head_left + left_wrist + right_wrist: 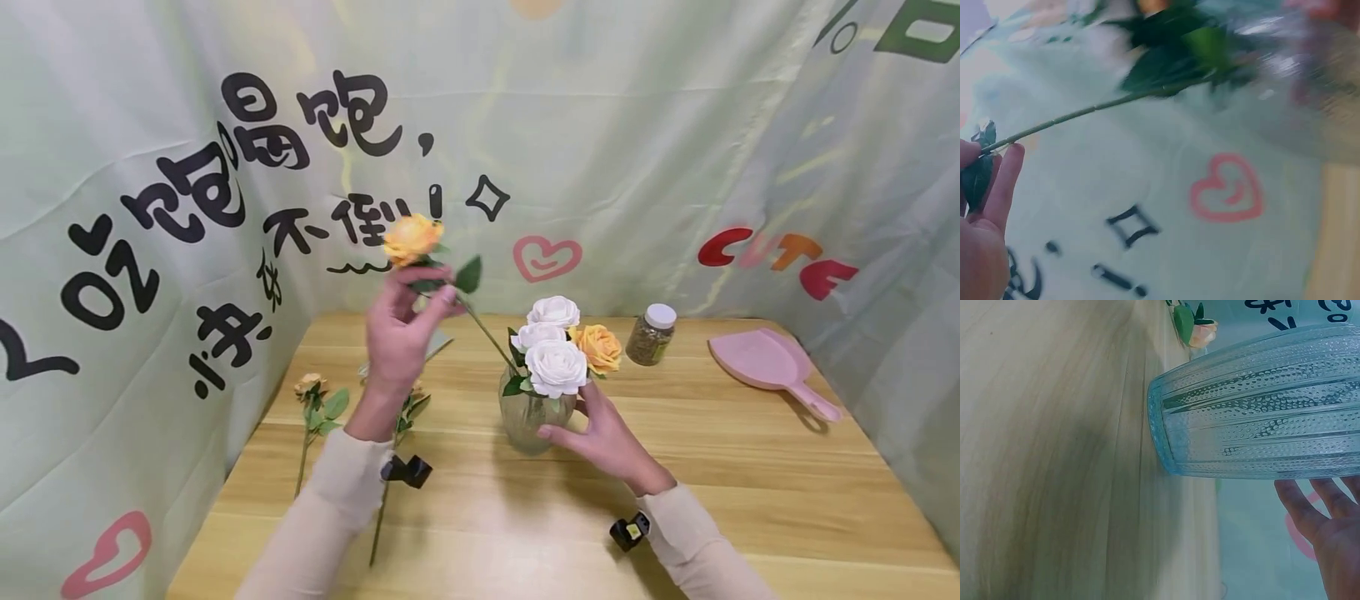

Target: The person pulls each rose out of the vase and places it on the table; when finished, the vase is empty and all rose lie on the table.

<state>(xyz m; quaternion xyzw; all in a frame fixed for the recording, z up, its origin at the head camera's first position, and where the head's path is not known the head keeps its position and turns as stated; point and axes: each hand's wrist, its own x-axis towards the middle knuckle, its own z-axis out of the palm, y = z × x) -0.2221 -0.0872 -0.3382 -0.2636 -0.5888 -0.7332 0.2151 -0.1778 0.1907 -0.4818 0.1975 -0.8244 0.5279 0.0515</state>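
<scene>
My left hand pinches the stem of an orange-yellow rose just below its bloom, raised left of the vase. The stem slants down to the mouth of the ribbed glass vase; how far its end goes in is hidden by leaves and blooms. Several white roses and an orange-yellow rose stand in the vase. On the vase's right side, my right hand holds the glass between thumb and fingers. In the right wrist view, the fingertips touch the vase wall.
Two loose roses lie on the table at left, one peach-coloured, the other partly behind my left arm. A flat grey item is behind the left hand. At back right stand a white-lidded jar and a pink dustpan. Printed cloth surrounds the table.
</scene>
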